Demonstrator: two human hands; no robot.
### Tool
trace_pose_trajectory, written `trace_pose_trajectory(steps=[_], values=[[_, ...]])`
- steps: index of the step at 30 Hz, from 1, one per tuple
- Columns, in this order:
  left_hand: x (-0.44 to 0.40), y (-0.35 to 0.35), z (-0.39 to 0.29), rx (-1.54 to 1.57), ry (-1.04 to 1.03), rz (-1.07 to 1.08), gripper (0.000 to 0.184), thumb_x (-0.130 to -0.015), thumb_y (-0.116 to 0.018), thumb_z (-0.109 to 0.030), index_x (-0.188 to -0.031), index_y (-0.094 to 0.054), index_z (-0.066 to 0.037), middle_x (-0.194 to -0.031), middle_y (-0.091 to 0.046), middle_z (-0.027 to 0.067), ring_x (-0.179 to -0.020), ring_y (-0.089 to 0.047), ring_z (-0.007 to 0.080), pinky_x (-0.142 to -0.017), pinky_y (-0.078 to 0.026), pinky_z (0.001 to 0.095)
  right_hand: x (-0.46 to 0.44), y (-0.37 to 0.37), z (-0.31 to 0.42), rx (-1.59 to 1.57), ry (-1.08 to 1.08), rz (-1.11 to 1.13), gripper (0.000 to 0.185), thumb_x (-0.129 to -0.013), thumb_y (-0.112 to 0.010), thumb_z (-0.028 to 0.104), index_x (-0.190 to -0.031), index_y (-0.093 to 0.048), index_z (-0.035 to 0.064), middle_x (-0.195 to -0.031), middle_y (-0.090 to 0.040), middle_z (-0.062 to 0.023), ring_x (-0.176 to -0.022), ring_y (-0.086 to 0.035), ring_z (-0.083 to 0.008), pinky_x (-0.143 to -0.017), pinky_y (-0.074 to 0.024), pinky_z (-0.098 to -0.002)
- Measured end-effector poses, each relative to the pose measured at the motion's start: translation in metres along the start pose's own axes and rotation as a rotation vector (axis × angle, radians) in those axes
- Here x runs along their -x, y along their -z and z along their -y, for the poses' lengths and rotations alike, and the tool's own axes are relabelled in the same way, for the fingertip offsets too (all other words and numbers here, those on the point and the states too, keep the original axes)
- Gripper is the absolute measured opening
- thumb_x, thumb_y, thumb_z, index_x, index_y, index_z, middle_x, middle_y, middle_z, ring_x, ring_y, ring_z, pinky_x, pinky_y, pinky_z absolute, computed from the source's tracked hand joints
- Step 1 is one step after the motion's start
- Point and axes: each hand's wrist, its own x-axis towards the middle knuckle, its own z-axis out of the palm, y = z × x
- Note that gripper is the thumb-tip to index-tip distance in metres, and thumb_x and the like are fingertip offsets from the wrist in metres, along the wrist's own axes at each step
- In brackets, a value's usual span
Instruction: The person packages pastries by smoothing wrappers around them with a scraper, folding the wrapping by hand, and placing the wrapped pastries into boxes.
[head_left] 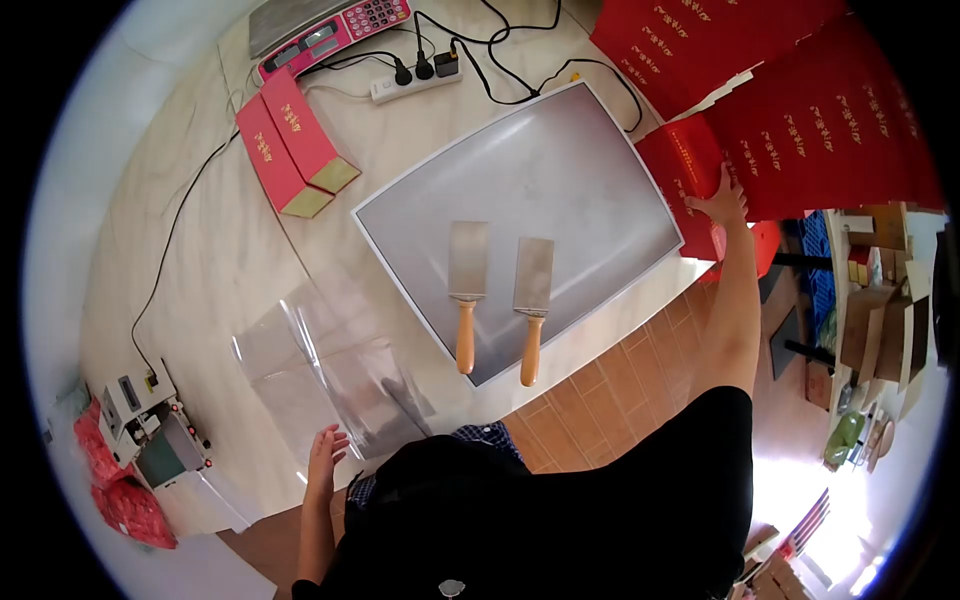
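Note:
My right hand (727,202) reaches out to the right and grips a red box (688,150) with gold lettering, thumb apart from the fingers. My left hand (328,452) hangs by the table's front edge, open, fingers loosely stretched and holding nothing. Close to it, clear plastic film (325,370) lies flat and shiny on the table. Between my hands is a grey metal-topped plate with a white rim (590,165). Two spatulas lie on it, a left one (467,300) and a right one (533,310), their wooden handles toward me.
Two pink-red boxes (295,150) stand near a scale (330,38). A power strip (415,83) with black plugs and cables lies behind the plate. Large red printed sheets (820,130) fill the right back. At far left is a small white machine (150,425) beside red bags (130,510).

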Motion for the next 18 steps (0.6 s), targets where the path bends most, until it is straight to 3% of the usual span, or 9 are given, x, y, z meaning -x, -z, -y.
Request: trace_pose_trajectory(steps=[4, 9, 11, 15, 17, 18], values=[[-0.006, -0.005, -0.018, -0.020, -0.096, 0.038, 0.045, -0.103, -0.044, -0.042, -0.132, -0.051, -0.008, -0.114, -0.061, 0.0058, -0.106, -0.058, 0.0159, -0.091, -0.045, 0.0329, 0.024, -0.003, 0.006, -0.140, -0.022, -0.204, 0.126, -0.054, -0.083, 0.065, -0.154, -0.016, 0.0259, -0.146, -0.031, -0.0297, -0.134, -0.031, -0.0481, -0.110, -0.0251, -0.0583], [0.002, -0.012, -0.040, -0.007, -0.233, 0.018, 0.044, -0.103, -0.044, -0.040, -0.131, -0.053, -0.008, -0.111, -0.062, 0.0060, -0.104, -0.059, 0.0156, -0.090, -0.045, 0.0320, 0.102, 0.040, 0.019, -0.201, 0.113, -0.479, 0.112, -0.059, -0.084, 0.055, -0.149, -0.028, 0.0207, -0.144, -0.033, -0.0284, -0.134, -0.031, -0.0466, -0.109, -0.0253, -0.0579], [0.004, -0.026, -0.050, 0.027, -0.281, 0.025, 0.044, -0.103, -0.044, -0.040, -0.131, -0.053, -0.007, -0.111, -0.063, 0.0063, -0.104, -0.059, 0.0158, -0.090, -0.046, 0.0318, 0.150, 0.063, 0.037, -0.314, 0.366, -0.712, 0.110, -0.057, -0.087, 0.048, -0.148, -0.030, 0.0185, -0.144, -0.032, -0.0272, -0.134, -0.031, -0.0446, -0.110, -0.0244, -0.0571], [0.012, -0.074, -0.091, 0.351, -0.217, 0.467, 0.053, -0.103, -0.040, -0.046, -0.135, -0.049, -0.003, -0.121, -0.063, 0.0118, -0.113, -0.061, 0.0222, -0.097, -0.046, 0.0364, 0.282, 0.080, 0.110, -0.508, 0.874, -0.964, 0.112, -0.051, -0.093, 0.032, -0.145, -0.034, 0.0170, -0.144, -0.032, -0.0254, -0.135, -0.030, -0.0415, -0.110, -0.0249, -0.0569], [0.020, -0.095, -0.113, 0.553, -0.047, 0.822, 0.059, -0.103, -0.038, -0.050, -0.137, -0.047, -0.004, -0.128, -0.061, 0.0139, -0.117, -0.060, 0.0260, -0.100, -0.047, 0.0399, 0.337, 0.066, 0.150, -0.720, 1.240, -0.949, 0.111, -0.052, -0.095, 0.035, -0.144, -0.036, 0.0149, -0.145, -0.031, -0.0240, -0.136, -0.031, -0.0404, -0.108, -0.0284, -0.0567], [0.022, -0.098, -0.114, 0.574, -0.010, 0.874, 0.059, -0.102, -0.041, -0.051, -0.137, -0.047, -0.004, -0.128, -0.061, 0.0131, -0.115, -0.061, 0.0221, -0.096, -0.050, 0.0370, 0.364, 0.053, 0.169, -0.708, 1.356, -0.929, 0.108, -0.056, -0.094, 0.040, -0.144, -0.036, 0.0174, -0.146, -0.032, -0.0225, -0.135, -0.032, -0.0401, -0.108, -0.0297, -0.0556]])
